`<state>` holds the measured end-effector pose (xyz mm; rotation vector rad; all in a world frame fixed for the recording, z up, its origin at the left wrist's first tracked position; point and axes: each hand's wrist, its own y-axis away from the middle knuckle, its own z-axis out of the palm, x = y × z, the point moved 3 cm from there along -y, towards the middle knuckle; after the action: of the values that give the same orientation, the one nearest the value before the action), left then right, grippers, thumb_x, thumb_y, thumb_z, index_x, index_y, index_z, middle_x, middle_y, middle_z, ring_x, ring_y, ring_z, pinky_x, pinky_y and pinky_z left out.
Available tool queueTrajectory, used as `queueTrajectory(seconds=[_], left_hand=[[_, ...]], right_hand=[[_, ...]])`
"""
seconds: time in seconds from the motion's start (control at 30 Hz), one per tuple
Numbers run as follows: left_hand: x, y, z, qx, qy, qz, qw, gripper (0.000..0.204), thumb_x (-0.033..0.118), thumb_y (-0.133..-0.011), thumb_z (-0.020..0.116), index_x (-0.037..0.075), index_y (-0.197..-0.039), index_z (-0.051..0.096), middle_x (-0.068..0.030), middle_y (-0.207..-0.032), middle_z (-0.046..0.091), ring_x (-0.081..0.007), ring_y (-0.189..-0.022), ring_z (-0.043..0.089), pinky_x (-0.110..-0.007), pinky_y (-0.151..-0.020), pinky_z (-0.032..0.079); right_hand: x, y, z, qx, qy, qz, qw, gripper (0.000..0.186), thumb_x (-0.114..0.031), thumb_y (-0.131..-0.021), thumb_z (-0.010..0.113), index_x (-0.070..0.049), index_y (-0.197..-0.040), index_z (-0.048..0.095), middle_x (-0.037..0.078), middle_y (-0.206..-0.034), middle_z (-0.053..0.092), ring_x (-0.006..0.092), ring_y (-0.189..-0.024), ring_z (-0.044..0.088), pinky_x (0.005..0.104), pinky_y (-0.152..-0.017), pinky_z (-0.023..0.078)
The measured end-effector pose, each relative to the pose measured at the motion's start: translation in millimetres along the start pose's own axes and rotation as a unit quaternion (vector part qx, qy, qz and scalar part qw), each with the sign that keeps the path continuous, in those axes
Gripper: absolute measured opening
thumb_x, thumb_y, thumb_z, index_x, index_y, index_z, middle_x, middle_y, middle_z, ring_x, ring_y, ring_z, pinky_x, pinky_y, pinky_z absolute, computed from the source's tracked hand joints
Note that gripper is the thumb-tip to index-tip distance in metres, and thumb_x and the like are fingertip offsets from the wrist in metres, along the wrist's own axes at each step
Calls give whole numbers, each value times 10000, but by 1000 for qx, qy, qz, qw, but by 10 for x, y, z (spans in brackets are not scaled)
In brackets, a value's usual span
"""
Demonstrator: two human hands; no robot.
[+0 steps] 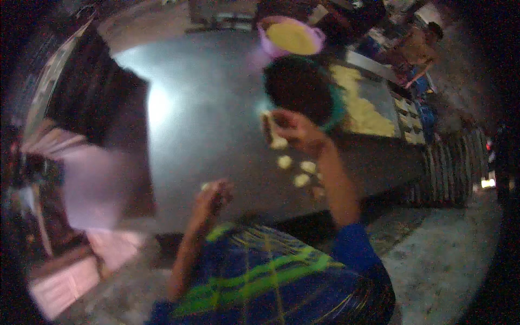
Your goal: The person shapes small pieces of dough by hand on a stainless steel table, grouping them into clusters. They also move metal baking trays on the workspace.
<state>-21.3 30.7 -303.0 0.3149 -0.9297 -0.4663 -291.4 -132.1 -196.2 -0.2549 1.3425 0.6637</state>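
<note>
The small pale lumps (301,180) lie in a loose cluster on the grey tabletop (211,114), below the right hand (298,131), with one just under its fingers. They look like soft dough, so I judge them light, yielding and easily dented, perhaps a little tacky against the smooth surface. The sides seem the best place to take hold — a gentle pinch with thumb and fingertips, since a hard squeeze would probably flatten them.

The right hand is bent at the wrist beside the near side of the teal basin (338,105), its fingers drawn inward next to a brownish, elongated shape (267,128). Blur hides whether they grip that shape or only pass in front of it. The left hand (215,196) is near the table's front edge, fingers seemingly curled, with a pale bit (205,186) right beside them; whether they hold anything I cannot make out.

The teal basin is filled with a dark mass (299,86) whose texture is lost in shadow. Beyond it stands a pink basin (266,45) with yellow contents (292,38), and to its right a spread of flat yellowish pieces (368,116), their separate outlines smeared together. At upper right another person (420,51) is too dim to read — and the lumps nearest the right forearm are partly covered, so their number stays uncertain
</note>
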Motion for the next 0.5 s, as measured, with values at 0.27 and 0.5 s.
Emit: queueTrajectory(seconds=[0.27,0.5], left_hand=[[467,3,645,-46,159,-21,986,397,370,-990,497,63,-1237,544,-95,-1239,571,-246,-1114,572,-397,-978,450],[448,40,618,-28,-36,132,990,312,312,-1011,481,53,-1172,545,-81,-1158,592,-232,-1062,581,-333,-918,481]], right_hand=[[345,127,1122,65,-153,-96,981,622,-50,-876,668,-143,-1414,369,66,-1237,573,203,-1135,573,364,-961,484],[591,267,1247,128,-241,-101,957,559,-58,-885,657,-170,-1386,435,62,-1274,563,197,-1119,581,352,-944,488]])
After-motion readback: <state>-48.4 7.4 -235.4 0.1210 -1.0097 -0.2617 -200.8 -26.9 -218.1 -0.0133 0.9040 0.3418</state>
